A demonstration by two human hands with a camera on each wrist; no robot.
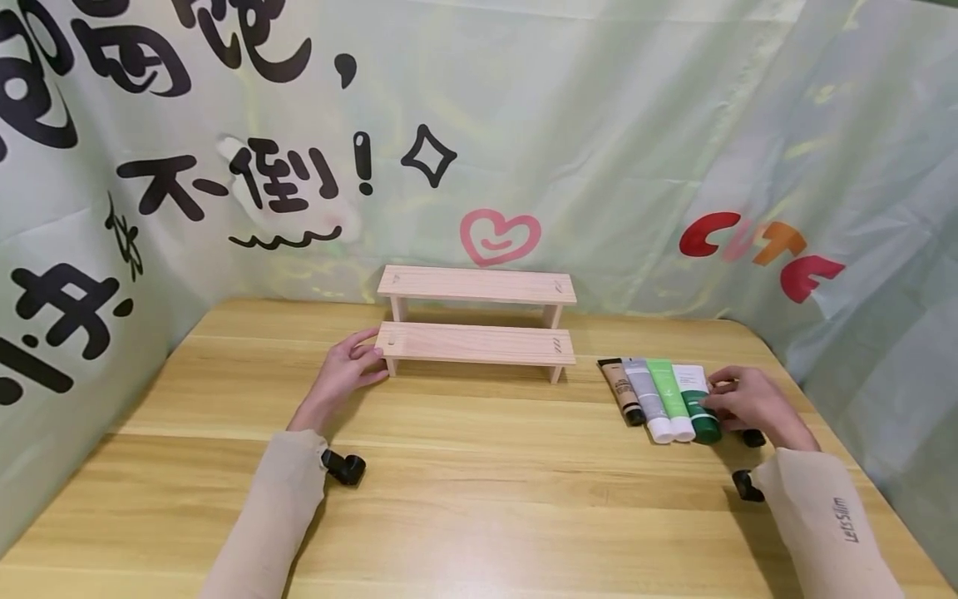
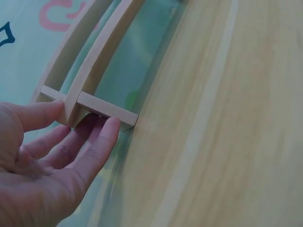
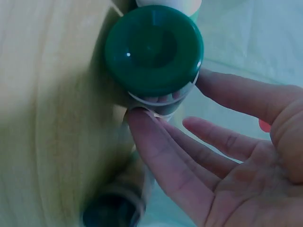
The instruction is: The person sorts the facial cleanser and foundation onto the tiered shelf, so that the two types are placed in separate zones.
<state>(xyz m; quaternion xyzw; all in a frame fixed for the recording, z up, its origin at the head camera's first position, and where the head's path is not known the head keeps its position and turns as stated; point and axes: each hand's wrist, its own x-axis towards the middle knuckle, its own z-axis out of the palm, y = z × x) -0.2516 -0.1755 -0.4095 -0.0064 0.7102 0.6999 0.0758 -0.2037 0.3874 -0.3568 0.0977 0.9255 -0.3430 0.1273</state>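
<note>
A two-tier pale wooden shelf (image 1: 476, 343) stands at the back middle of the table. My left hand (image 1: 369, 358) holds the left end of its lower tier, thumb on top and fingers against the leg (image 2: 108, 109). To the right of the shelf lies a row of tubes: tan (image 1: 619, 389), grey (image 1: 645, 395), light green (image 1: 666, 393), and a white tube with a dark green cap (image 1: 696, 401). My right hand (image 1: 720, 398) pinches that green-capped tube (image 3: 154, 49) near its cap between thumb and fingers. Another dark-capped tube (image 3: 111, 210) lies partly hidden under this hand.
The wooden table (image 1: 479, 499) is walled on three sides by a pale green printed cloth (image 1: 636, 125) that stands close behind the shelf. The table's right edge (image 1: 861, 466) runs just past my right hand.
</note>
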